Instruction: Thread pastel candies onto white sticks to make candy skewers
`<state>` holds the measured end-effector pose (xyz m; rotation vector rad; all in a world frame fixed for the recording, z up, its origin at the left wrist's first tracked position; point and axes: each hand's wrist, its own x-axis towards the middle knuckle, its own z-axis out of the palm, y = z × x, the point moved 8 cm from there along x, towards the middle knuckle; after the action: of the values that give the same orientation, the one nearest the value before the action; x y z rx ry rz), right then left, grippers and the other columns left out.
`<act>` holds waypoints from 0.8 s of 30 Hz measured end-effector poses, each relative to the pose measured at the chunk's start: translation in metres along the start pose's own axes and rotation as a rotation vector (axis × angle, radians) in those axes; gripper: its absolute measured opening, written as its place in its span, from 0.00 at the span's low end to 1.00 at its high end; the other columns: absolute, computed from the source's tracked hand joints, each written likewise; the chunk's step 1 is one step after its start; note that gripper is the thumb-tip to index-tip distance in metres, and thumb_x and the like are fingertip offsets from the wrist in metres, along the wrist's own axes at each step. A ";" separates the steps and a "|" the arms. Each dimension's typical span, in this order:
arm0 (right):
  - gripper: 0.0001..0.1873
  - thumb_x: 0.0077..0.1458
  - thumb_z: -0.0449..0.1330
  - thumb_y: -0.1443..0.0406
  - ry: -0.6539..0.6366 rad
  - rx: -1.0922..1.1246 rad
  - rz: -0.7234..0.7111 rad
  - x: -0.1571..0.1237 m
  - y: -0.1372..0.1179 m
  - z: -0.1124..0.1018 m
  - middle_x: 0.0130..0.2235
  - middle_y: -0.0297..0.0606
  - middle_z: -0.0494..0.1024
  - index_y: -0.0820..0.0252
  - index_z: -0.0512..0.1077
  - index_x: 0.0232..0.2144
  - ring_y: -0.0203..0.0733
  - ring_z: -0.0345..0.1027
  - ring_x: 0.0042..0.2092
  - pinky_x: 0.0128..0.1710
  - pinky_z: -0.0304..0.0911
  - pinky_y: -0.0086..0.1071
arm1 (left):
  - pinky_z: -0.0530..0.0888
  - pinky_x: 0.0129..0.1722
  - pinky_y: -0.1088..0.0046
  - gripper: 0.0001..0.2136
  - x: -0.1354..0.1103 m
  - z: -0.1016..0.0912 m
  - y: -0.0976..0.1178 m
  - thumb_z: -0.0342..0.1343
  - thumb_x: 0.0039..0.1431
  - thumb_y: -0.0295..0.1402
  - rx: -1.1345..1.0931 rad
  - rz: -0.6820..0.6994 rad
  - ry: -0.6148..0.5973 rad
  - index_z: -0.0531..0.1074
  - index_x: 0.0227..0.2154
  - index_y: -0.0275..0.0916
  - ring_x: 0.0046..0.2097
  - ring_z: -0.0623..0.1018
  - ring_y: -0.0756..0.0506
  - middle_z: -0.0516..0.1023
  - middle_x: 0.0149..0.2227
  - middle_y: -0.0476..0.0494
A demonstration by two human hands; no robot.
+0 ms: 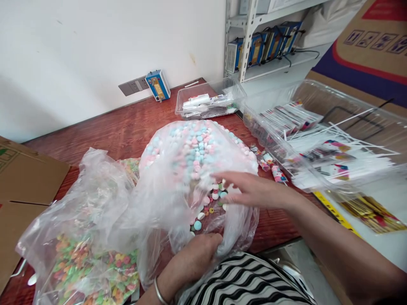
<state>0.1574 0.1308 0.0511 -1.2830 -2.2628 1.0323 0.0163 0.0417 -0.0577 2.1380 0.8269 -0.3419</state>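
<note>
A large clear plastic bag (pixel 159 186) full of pink, white and blue candies (pixel 200 144) lies in front of me on the table. Its mouth faces me, with loose round candies and a few small ring-shaped pieces showing inside. My left hand (pixel 200 252), a bangle on its wrist, is closed around the gathered near edge of this bag. Over the mouth, my right hand (pixel 244 188) reaches in from the right, fingers stretched and apart, slightly blurred; I see nothing held in it. To the left sits a second clear bag (pixel 98 203) with green, orange and yellow candies (pixel 92 271).
Clear plastic bins (pixel 273 131) with white sticks and printed wrappers stand at right; a smaller bin (pixel 187 101) is behind. Cardboard boxes (pixel 28 178) flank the left edge. A blue device (pixel 158 86) leans on the wall. Wrapped candies (pixel 273 167) lie beside the bag.
</note>
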 end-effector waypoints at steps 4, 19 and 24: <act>0.35 0.61 0.57 0.56 0.336 -0.129 0.113 0.053 0.026 -0.034 0.63 0.52 0.64 0.62 0.54 0.65 0.51 0.68 0.56 0.56 0.60 0.45 | 0.74 0.45 0.66 0.14 -0.023 -0.043 0.037 0.55 0.57 0.30 0.100 0.076 0.107 0.71 0.47 0.40 0.44 0.77 0.41 0.78 0.44 0.40; 0.29 0.63 0.55 0.56 0.175 -0.369 0.188 0.028 0.077 0.011 0.48 0.48 0.79 0.58 0.59 0.63 0.53 0.74 0.48 0.46 0.69 0.43 | 0.54 0.60 0.38 0.25 0.010 -0.206 -0.103 0.43 0.63 0.27 0.545 -0.664 0.928 0.60 0.62 0.45 0.67 0.52 0.27 0.52 0.69 0.40; 0.25 0.63 0.54 0.62 0.392 -0.373 -0.054 0.000 0.046 0.019 0.58 0.53 0.71 0.63 0.63 0.61 0.51 0.64 0.60 0.58 0.62 0.45 | 0.60 0.60 0.45 0.21 0.006 -0.205 -0.113 0.45 0.63 0.33 0.480 -0.583 1.000 0.64 0.59 0.40 0.65 0.58 0.30 0.58 0.66 0.35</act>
<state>0.1732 0.1376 0.0041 -1.4069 -2.2200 0.3037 -0.0608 0.2538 0.0046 2.4381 2.1257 0.3373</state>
